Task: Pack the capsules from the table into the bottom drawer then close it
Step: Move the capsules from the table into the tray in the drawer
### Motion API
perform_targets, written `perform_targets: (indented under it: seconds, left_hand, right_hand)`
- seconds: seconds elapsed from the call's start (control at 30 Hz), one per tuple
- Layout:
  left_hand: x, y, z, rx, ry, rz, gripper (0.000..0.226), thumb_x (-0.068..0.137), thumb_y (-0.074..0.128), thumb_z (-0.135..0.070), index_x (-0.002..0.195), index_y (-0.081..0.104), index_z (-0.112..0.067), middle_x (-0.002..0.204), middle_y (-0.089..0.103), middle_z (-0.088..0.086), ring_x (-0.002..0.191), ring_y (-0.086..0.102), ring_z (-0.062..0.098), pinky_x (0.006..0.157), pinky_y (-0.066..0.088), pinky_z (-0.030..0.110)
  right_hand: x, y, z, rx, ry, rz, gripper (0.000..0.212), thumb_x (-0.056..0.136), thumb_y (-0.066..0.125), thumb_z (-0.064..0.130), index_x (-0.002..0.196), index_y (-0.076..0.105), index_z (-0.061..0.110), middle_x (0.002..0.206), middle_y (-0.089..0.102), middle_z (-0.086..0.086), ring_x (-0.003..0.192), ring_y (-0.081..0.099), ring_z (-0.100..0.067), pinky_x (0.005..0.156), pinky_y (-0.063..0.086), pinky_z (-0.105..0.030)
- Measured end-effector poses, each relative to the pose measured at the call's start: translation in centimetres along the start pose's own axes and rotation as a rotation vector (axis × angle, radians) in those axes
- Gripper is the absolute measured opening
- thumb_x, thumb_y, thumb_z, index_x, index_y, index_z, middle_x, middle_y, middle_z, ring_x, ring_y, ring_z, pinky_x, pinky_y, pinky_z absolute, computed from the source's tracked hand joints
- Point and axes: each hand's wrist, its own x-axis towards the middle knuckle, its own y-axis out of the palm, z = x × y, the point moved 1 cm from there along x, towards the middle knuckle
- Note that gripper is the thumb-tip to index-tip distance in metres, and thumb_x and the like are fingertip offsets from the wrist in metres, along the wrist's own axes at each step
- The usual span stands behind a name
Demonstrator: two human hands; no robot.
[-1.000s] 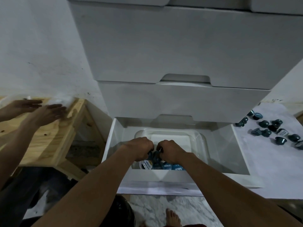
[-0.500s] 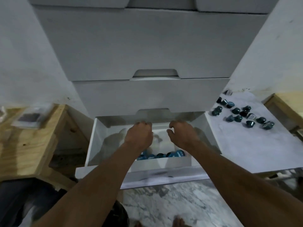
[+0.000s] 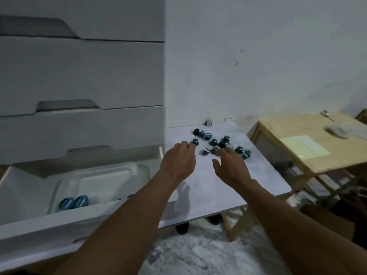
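My left hand (image 3: 178, 158) and right hand (image 3: 228, 164) are both out over the counter (image 3: 218, 187), fingers loosely spread and holding nothing, right at the near edge of the capsules (image 3: 214, 142). The bottom drawer (image 3: 39, 195) sits open left of that pile, with a few capsules in its tray (only two clearly visible). My worry is that a fast two-handed scoop could knock the loose ones off the counter's edge.
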Motion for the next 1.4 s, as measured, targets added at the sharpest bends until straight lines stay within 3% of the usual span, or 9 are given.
perform_targets:
  seconds: [0.17,0.33,0.5,0.67,0.9,1.0,1.1,1.27,1.4]
  left_hand:
    - [2.4,3.4,-7.3,-0.050,-0.028,0.067,0.023,0.096,0.042,-0.022,0.113,0.052,-0.011,0.114,0.056,0.008,0.101,0.056,0.026,0.076,0.046,0.034]
    - [5.4,6.0,-10.3,-0.025,-0.053,0.112,0.027,0.098,0.042,-0.022,0.120,0.051,-0.011,0.118,0.054,0.008,0.104,0.055,0.026,0.077,0.044,0.032]
    - [8.8,9.2,-9.2,-0.020,-0.119,0.196,0.023,0.096,0.044,-0.019,0.116,0.052,-0.011,0.117,0.054,0.007,0.103,0.056,0.027,0.077,0.045,0.033]
    - [12.9,13.1,-6.9,0.049,-0.086,0.293,0.016,0.094,0.047,-0.010,0.109,0.053,-0.012,0.115,0.054,0.006,0.102,0.057,0.023,0.068,0.038,0.027]
    - [18.6,17.9,-3.2,0.012,-0.034,0.442,0.029,0.088,0.055,-0.003,0.116,0.051,-0.012,0.127,0.041,0.005,0.114,0.048,0.020,0.083,0.044,0.026]
    - [19.5,19.8,-1.7,0.019,-0.021,0.536,0.029,0.089,0.054,-0.003,0.116,0.050,-0.012,0.125,0.041,0.003,0.114,0.049,0.019,0.079,0.038,0.022]
    - [19.8,21.3,-0.8,0.007,-0.001,0.600,0.026,0.088,0.055,-0.005,0.113,0.051,-0.013,0.121,0.045,0.004,0.110,0.054,0.020,0.082,0.043,0.026]
    - [20.6,21.4,-1.0,-0.044,-0.030,0.533,0.019,0.088,0.056,-0.013,0.106,0.050,-0.010,0.117,0.050,0.007,0.102,0.056,0.026,0.076,0.040,0.029]
    - [20.0,21.5,-1.0,-0.071,-0.030,0.561,0.023,0.082,0.058,-0.016,0.100,0.044,-0.011,0.108,0.057,0.008,0.096,0.058,0.027,0.066,0.035,0.029]
  right_hand:
    - [-0.3,-2.1,-8.4,0.025,0.085,0.038,0.026,0.090,0.055,0.025,0.111,0.060,0.011,0.113,0.061,-0.013,0.098,0.059,-0.031,0.082,0.049,-0.038]
    - [1.3,-2.2,-13.5,0.053,0.107,0.080,0.027,0.090,0.055,0.022,0.113,0.059,0.008,0.118,0.059,-0.013,0.102,0.057,-0.031,0.086,0.047,-0.037]
    - [4.2,0.5,-15.3,0.092,0.145,0.168,0.027,0.091,0.053,0.023,0.114,0.058,0.009,0.119,0.058,-0.014,0.103,0.057,-0.031,0.087,0.046,-0.038]
    - [8.6,3.9,-15.4,0.116,0.234,0.222,0.029,0.092,0.049,0.018,0.117,0.055,0.006,0.120,0.055,-0.017,0.104,0.056,-0.034,0.085,0.046,-0.038]
    - [14.5,8.3,-16.3,0.107,0.387,0.404,0.039,0.091,0.046,0.020,0.129,0.048,0.011,0.131,0.046,-0.016,0.116,0.050,-0.033,0.093,0.045,-0.042]
    - [15.4,9.8,-16.9,0.093,0.394,0.457,0.035,0.091,0.046,0.020,0.124,0.051,0.009,0.127,0.047,-0.016,0.110,0.053,-0.032,0.089,0.046,-0.041]
    - [15.8,10.9,-17.3,0.087,0.390,0.490,0.027,0.091,0.048,0.021,0.111,0.054,0.006,0.118,0.052,-0.018,0.099,0.055,-0.030,0.079,0.046,-0.037]
    - [16.8,11.6,-17.3,0.082,0.355,0.464,0.012,0.087,0.051,0.018,0.080,0.050,0.008,0.103,0.058,-0.018,0.078,0.046,-0.023,0.065,0.035,-0.029]
    - [16.8,11.6,-17.1,0.096,0.355,0.475,0.014,0.085,0.052,0.015,0.092,0.056,0.005,0.105,0.059,-0.018,0.088,0.055,-0.029,0.066,0.035,-0.029]
